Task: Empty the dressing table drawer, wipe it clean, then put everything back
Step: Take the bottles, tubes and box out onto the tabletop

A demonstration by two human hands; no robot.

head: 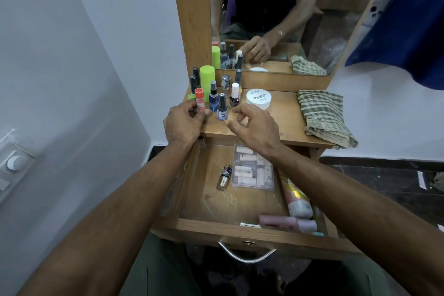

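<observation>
The wooden drawer (240, 229) stands pulled open below the dressing table top (283, 122). Inside lie a small glitter bottle (224, 177), a clear case of pale sticks (253, 168), a pink and yellow tube (296, 196) and a pink bottle (288, 222). On the top, my left hand (183, 125) pinches an orange-capped tube (199, 101). My right hand (254, 125) hovers with relaxed fingers just right of a small blue spray bottle (222, 108), holding nothing.
Several small bottles and a green can (207, 78) crowd the table's left. A white nail polish jar (259, 98) sits mid-table and a checked cloth (323, 116) lies at the right. A mirror (288, 14) stands behind; a blue fabric (403, 21) hangs at right.
</observation>
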